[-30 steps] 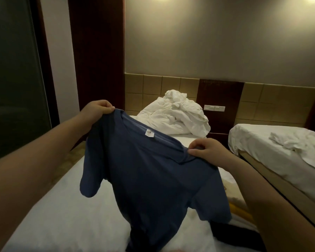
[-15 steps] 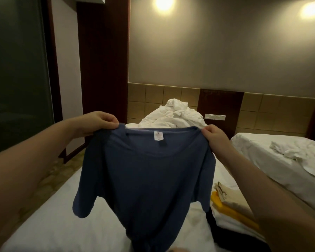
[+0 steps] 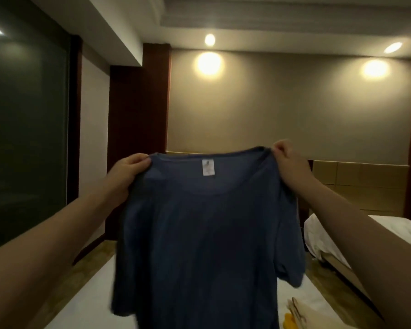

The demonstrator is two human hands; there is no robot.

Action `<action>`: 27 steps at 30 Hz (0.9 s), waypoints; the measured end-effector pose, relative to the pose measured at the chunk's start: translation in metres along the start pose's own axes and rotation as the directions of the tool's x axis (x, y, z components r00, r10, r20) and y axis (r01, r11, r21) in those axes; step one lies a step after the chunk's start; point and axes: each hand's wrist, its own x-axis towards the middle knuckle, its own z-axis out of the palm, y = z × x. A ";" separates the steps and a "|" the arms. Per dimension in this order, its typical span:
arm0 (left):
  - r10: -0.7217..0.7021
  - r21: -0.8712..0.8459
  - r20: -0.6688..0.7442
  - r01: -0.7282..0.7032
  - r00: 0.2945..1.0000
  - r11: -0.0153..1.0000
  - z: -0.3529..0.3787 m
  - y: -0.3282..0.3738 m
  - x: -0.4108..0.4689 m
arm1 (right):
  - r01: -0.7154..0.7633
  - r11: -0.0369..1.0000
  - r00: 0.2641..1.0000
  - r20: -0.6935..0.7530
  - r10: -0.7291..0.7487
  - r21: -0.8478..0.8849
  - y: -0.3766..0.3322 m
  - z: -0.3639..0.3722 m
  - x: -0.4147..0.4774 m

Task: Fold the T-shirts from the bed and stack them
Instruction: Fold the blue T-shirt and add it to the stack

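Fingers [image 3: 140, 160] of left hand [image 3: 128, 173] curl round one shoulder of the blue T-shirt [image 3: 199, 233]. Right hand [image 3: 288, 162] pinches the other shoulder, slightly higher. Shirt hangs above the bed [image 3: 86, 295], spread between both hands, collar up, long axis vertical, neck label [image 3: 208, 167] facing the person. Hem is out of frame. Folded pile [image 3: 297, 315] sits on the bed's right side. Likely next: lower it flat onto the bed.
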 end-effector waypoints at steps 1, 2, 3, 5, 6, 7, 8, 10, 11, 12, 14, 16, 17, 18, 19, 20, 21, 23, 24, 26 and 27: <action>0.014 0.053 0.038 -0.016 0.999 0.998 0.000 0.004 0.003 | 0.008 1.000 1.000 -0.021 -0.007 0.014 -0.001 -0.004 0.004; 0.014 0.146 0.097 -0.028 0.995 0.989 0.000 0.008 0.004 | 0.024 1.000 1.000 -0.013 -0.025 -0.007 -0.002 -0.006 0.006; 0.009 0.220 0.137 -0.039 0.990 0.975 0.000 0.012 0.005 | 0.044 0.999 0.999 -0.007 -0.044 -0.029 -0.002 -0.007 0.007; 0.024 0.230 0.122 -0.051 0.992 0.972 0.000 0.022 0.008 | 0.035 0.999 0.998 -0.043 -0.036 -0.036 0.000 -0.009 0.011; 0.033 0.196 0.097 -0.052 0.995 0.979 0.000 0.027 0.010 | 0.021 0.999 0.999 -0.042 -0.023 -0.050 0.003 -0.009 0.013; 0.033 0.165 0.083 -0.046 0.996 0.985 0.000 0.030 0.012 | 0.007 0.997 1.000 -0.014 -0.008 -0.076 0.008 -0.009 0.015; 0.020 0.143 0.082 -0.032 0.996 0.989 0.000 0.032 0.013 | -0.013 0.994 0.999 0.028 0.016 -0.108 0.013 -0.008 0.017; -0.013 0.103 0.113 0.001 0.994 0.995 0.003 0.029 0.015 | -0.062 0.988 0.990 0.114 0.078 -0.139 0.022 -0.007 0.022; -0.030 0.084 0.130 0.019 0.991 0.996 0.006 0.027 0.015 | -0.091 0.985 0.982 0.152 0.113 -0.143 0.026 -0.006 0.024; -0.050 0.068 0.145 0.040 0.988 0.997 0.008 0.023 0.016 | -0.113 0.983 0.972 0.191 0.139 -0.143 0.028 -0.006 0.024; -0.099 0.051 0.149 0.092 0.984 0.994 0.012 0.015 0.019 | -0.142 0.983 0.939 0.299 0.170 -0.114 0.031 -0.007 0.022; -0.153 0.074 0.139 0.144 0.978 0.987 0.015 0.006 0.023 | -0.152 0.985 0.883 0.436 0.174 -0.083 0.033 -0.008 0.020; -0.177 0.099 0.135 0.165 0.975 0.981 0.016 0.002 0.026 | -0.147 0.986 0.853 0.494 0.169 -0.084 0.033 -0.008 0.020; -0.196 0.139 0.137 0.177 0.971 0.974 0.016 -0.001 0.028 | -0.144 0.986 0.833 0.528 0.166 -0.082 0.034 -0.008 0.020; -0.202 0.185 0.146 0.174 0.968 0.967 0.015 -0.004 0.031 | -0.146 0.987 0.829 0.535 0.161 -0.072 0.035 -0.007 0.021; -0.201 0.229 0.165 0.161 0.965 0.960 0.014 -0.006 0.033 | -0.151 0.987 0.845 0.512 0.156 -0.053 0.037 -0.005 0.023; -0.199 0.266 0.190 0.145 0.961 0.953 0.013 -0.008 0.036 | -0.159 0.987 0.871 0.467 0.155 -0.031 0.040 -0.001 0.025; -0.196 0.330 0.223 0.116 0.955 0.937 0.013 -0.012 0.042 | -0.165 0.986 0.917 0.365 0.161 -0.021 0.046 0.011 0.029; -0.190 0.366 0.223 0.099 0.956 0.925 0.015 -0.014 0.044 | -0.167 0.986 0.929 0.329 0.166 -0.028 0.049 0.018 0.030; -0.172 0.425 0.189 0.077 0.967 0.902 0.021 -0.021 0.051 | -0.195 0.981 0.938 0.289 0.191 -0.015 0.055 0.031 0.031; -0.163 0.434 0.158 0.080 0.974 0.897 0.024 -0.026 0.054 | -0.228 0.974 0.934 0.285 0.216 0.009 0.058 0.038 0.030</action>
